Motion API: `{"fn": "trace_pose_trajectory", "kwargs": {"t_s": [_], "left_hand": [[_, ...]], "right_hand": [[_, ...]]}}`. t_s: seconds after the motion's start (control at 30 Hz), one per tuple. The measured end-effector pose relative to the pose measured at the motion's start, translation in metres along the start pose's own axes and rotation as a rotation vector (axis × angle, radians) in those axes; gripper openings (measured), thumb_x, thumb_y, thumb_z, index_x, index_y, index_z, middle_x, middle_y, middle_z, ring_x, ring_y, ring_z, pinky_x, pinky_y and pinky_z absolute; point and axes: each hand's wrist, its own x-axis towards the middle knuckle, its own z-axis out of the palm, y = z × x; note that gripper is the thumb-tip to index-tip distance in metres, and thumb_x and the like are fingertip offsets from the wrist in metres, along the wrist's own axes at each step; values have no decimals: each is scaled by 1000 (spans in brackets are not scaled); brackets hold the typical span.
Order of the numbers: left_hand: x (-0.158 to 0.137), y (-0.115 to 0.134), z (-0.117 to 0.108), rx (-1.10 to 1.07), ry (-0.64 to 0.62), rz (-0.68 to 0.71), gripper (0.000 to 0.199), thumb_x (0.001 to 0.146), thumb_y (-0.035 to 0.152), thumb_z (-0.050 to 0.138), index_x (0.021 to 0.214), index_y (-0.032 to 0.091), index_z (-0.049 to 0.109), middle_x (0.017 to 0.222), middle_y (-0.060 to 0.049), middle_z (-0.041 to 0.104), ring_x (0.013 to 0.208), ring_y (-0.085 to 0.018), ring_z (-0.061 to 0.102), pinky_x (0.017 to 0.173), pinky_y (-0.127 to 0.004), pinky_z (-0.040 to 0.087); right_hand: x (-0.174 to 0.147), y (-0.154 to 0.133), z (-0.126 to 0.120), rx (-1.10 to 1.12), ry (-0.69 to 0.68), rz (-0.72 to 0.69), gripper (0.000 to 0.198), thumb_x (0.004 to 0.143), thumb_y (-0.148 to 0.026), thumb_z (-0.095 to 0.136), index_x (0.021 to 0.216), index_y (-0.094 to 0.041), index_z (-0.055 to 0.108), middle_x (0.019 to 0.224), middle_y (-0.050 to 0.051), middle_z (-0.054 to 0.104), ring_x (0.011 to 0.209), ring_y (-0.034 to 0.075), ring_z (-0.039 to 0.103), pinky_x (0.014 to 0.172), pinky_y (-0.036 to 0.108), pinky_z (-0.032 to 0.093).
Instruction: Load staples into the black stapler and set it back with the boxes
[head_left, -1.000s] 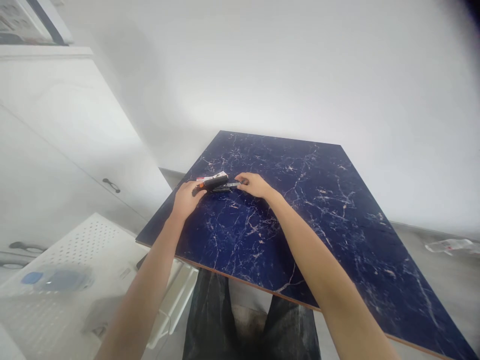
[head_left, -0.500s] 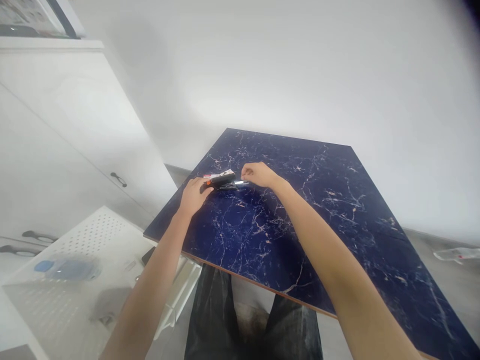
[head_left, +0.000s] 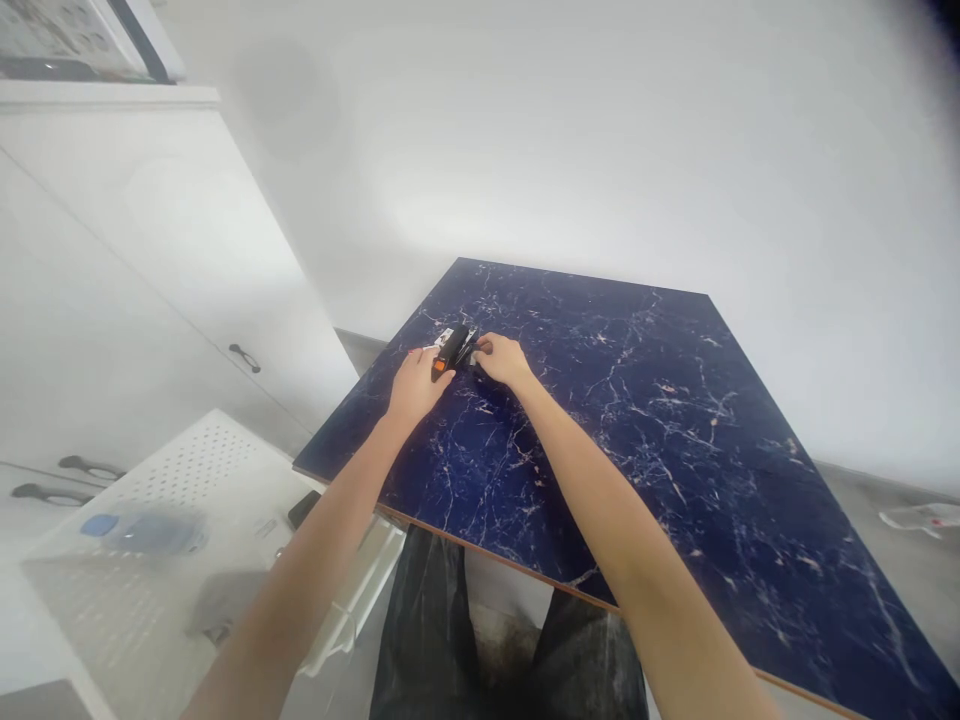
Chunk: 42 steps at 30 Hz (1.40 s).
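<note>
My left hand (head_left: 418, 384) is closed around the near end of what looks like a black stapler (head_left: 453, 346) with an orange part by the thumb. The stapler is tilted on the blue marbled tabletop, and silvery metal shows along its right side. Close against that side, my right hand (head_left: 501, 358) has its fingers curled in a pinch. A small pale bit shows at those fingertips, too small to name. Behind the stapler, by the left fingers, lies a small white packet (head_left: 443, 338) with dark print, partly hidden.
The dark blue tabletop (head_left: 637, 420) with a brown edge meets a white wall. At left stand a white cabinet (head_left: 150, 270) and a low white perforated surface (head_left: 217, 440) bearing a clear bottle with a blue cap (head_left: 154, 530). A plastic packet (head_left: 922, 518) lies far right.
The stapler has swung from lying nearly sideways to pointing away from me. My left hand moved slightly right and up with it; my right hand came left, closer to it.
</note>
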Motion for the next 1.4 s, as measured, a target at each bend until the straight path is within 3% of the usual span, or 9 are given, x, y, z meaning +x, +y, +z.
{"fn": "trace_pose_trajectory", "kwargs": {"t_s": [0.13, 0.3, 0.43, 0.6, 0.73, 0.93, 1.1, 1.3, 1.4], "left_hand": [[9, -1, 1, -27, 42, 31, 32, 98, 29, 56, 127, 20, 66, 117, -10, 71, 113, -30, 62, 104, -44, 48], [14, -20, -1, 107, 62, -66, 48, 85, 17, 63, 133, 21, 67, 143, -13, 61, 133, -38, 51, 109, -53, 43], [11, -30, 0, 33, 14, -70, 36, 89, 23, 63, 124, 22, 70, 123, -11, 71, 115, -33, 63, 103, -48, 48], [20, -40, -1, -70, 172, -191, 34, 91, 27, 62, 124, 20, 67, 123, -10, 71, 117, -29, 63, 105, -42, 49], [34, -45, 5, 30, 39, -228, 37, 95, 35, 58, 126, 18, 69, 132, -14, 68, 126, -32, 59, 112, -48, 43], [30, -31, 15, 217, -175, -103, 58, 101, 49, 45, 154, 26, 50, 164, -13, 40, 146, -41, 37, 116, -58, 34], [30, -14, 13, 314, -119, -151, 69, 96, 50, 51, 157, 19, 45, 145, -22, 56, 133, -47, 48, 107, -62, 39], [37, -16, 22, 242, -84, -81, 66, 100, 38, 43, 163, 22, 35, 168, -14, 31, 155, -41, 26, 123, -59, 25], [39, -26, 26, 143, -102, -95, 58, 103, 32, 34, 159, 23, 44, 168, -10, 34, 155, -36, 29, 123, -56, 29]], "right_hand": [[-20, -13, 7, 106, 45, 45, 33, 96, -30, 59, 127, -18, 65, 123, 9, 75, 117, 24, 69, 103, 35, 49], [-37, -39, 29, 167, 75, 36, 63, 90, -53, 66, 139, -17, 52, 133, 16, 68, 125, 31, 64, 107, 43, 48], [-35, -47, 42, 151, 128, 54, 65, 84, -49, 69, 137, -16, 50, 131, 16, 68, 122, 33, 65, 104, 44, 50], [-36, -42, 33, 166, 121, 119, 57, 82, -42, 69, 132, -19, 54, 118, 11, 74, 113, 31, 70, 99, 42, 53], [-42, -38, 25, 180, 116, 126, 60, 83, -39, 67, 138, -20, 51, 118, 9, 76, 115, 30, 70, 101, 42, 53], [-39, -28, 23, 340, 83, 153, 69, 79, -40, 71, 143, -21, 50, 115, 6, 77, 112, 26, 72, 102, 40, 54], [-29, -17, 11, 398, 120, 130, 70, 80, -38, 71, 145, -23, 48, 116, 6, 76, 105, 22, 74, 98, 37, 56], [-26, -30, 13, 268, 89, 69, 71, 79, -35, 75, 144, -22, 50, 114, 6, 77, 108, 26, 73, 100, 40, 54], [-27, -40, 25, 237, 73, 46, 71, 79, -37, 77, 143, -23, 51, 113, 6, 77, 107, 26, 73, 99, 40, 54]]}}
